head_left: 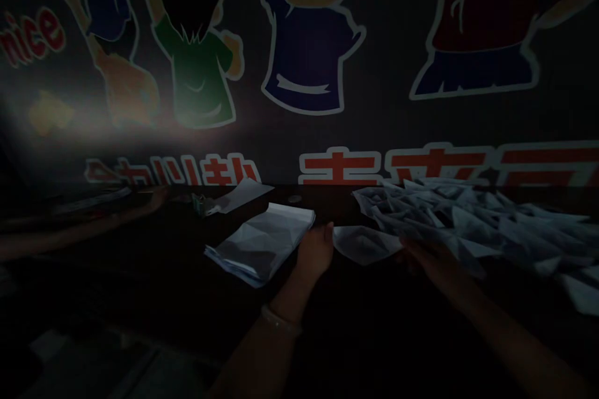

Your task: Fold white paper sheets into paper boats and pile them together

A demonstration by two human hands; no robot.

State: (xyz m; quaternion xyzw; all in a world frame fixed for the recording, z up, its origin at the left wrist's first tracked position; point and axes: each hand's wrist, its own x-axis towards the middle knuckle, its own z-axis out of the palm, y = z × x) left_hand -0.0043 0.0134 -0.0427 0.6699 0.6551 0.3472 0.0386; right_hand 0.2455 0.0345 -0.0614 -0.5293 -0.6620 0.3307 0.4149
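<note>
The scene is very dark. My left hand rests on the dark table between a stack of white paper sheets and a folded white paper piece, its fingers curled at that piece's left edge. A bracelet is on that wrist. My right hand lies at the right side of the same folded piece, fingers partly under it, beside a big heap of folded white papers.
A cartoon banner with figures and red lettering fills the wall behind the table. A loose sheet and a small green object lie farther back. Another person's arm stretches along the table's left side.
</note>
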